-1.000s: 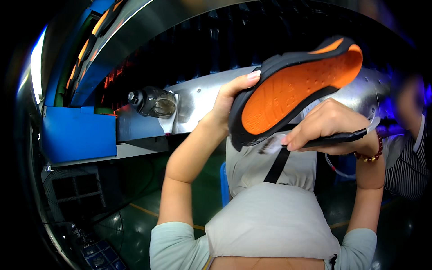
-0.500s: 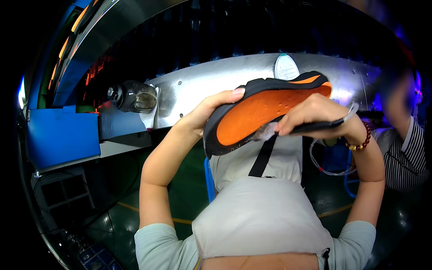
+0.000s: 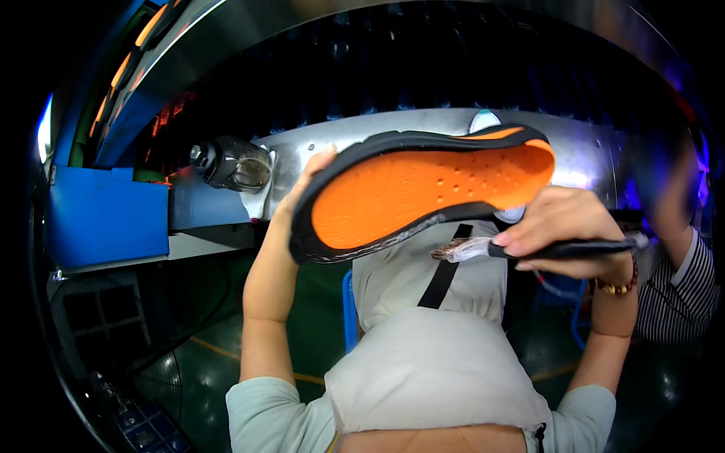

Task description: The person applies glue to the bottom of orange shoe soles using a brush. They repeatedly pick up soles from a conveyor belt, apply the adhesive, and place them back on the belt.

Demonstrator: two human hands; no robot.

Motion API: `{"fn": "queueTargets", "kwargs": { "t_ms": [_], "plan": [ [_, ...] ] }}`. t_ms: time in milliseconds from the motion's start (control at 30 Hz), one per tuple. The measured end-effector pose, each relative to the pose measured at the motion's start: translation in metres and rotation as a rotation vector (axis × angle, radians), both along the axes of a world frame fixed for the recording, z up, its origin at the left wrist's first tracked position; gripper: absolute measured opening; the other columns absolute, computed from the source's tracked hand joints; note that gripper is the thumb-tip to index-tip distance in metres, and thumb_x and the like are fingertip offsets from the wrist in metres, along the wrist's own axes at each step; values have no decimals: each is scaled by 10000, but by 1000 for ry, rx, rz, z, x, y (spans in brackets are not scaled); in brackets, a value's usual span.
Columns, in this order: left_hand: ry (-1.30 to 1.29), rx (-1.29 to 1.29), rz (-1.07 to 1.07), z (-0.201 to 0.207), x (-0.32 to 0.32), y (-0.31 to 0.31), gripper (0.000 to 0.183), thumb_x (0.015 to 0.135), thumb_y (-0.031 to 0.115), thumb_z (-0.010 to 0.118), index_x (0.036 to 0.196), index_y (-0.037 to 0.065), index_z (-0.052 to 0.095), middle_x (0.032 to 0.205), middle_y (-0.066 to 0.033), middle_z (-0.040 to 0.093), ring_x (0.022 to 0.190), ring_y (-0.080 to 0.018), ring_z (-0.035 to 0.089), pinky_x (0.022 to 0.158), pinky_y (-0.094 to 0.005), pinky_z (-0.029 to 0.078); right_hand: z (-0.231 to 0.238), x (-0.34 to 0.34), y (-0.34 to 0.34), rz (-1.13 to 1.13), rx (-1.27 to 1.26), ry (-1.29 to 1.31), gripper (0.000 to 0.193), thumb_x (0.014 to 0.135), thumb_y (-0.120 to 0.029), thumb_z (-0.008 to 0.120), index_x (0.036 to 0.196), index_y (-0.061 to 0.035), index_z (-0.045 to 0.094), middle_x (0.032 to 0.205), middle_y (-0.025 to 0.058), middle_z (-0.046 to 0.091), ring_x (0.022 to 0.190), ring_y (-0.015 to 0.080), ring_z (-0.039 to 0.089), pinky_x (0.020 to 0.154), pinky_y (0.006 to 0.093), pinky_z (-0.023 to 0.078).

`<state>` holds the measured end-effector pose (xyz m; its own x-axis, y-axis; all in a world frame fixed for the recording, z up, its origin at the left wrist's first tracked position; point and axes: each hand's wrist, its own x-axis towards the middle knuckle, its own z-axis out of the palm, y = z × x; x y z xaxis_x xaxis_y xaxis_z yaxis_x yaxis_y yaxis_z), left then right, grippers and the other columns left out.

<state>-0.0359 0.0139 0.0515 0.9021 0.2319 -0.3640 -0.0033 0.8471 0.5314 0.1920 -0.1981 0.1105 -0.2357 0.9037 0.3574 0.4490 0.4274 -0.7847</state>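
A black shoe sole with an orange inner face [image 3: 408, 196] is held up, tilted, above my lap. My left hand [image 3: 303, 181] is closed on its wide left end, mostly hidden behind it. Whitish, wet-looking streaks run along the sole's near black rim. In my right hand [image 3: 566, 226] is a brush [image 3: 468, 249] with a black handle, pinched near its bristles. The pale, brown-tipped bristles point left, just below the sole's near edge and apart from it. A blurred pale piece shows at the handle's right end.
A metal bench [image 3: 302, 155] curves beyond the sole, with a dark bottle [image 3: 238, 167] on a white cloth and a white oval piece [image 3: 484, 119]. A blue box [image 3: 109, 215] is at left. Orange-and-black soles [image 3: 121, 69] line the upper left. Another person's striped garment [image 3: 683, 291] shows at right.
The sole has shifted left and its orange face has turned more into view. My right hand and brush have moved right and nearer me, so the bristles have come off the sole's rim.
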Motion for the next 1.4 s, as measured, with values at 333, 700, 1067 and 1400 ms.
{"fn": "queueTargets", "kwargs": {
  "t_ms": [333,700,1067,1400],
  "plan": [
    [-419,-271,-68,-86,77,-32,790,776,680,182,1255,73,340,1160,-152,480,1036,-291,494,874,-407,411,-67,-10,44,-479,-197,631,144,710,12,619,853,34,625,784,108,634,698,145,607,642,240,497],
    [-240,-25,215,-63,90,-61,776,774,685,95,1280,133,300,1209,-71,433,1110,-207,423,942,-362,341,-68,-28,88,-675,393,-28,129,643,-47,635,771,-34,624,754,89,614,725,204,584,598,280,432],
    [-248,69,158,-44,63,-47,874,724,728,60,1296,104,278,1224,-113,431,1074,-262,474,901,-384,394,-41,-28,27,-293,-33,288,123,676,-41,632,796,-11,630,764,94,632,684,150,607,629,251,478],
    [-572,-141,218,-33,78,-57,815,748,720,135,1290,134,301,1261,-68,406,1104,-211,437,924,-341,364,-30,-22,45,-125,-47,428,139,656,-34,658,792,-6,649,770,114,637,748,158,605,699,258,465]
  ]
}}
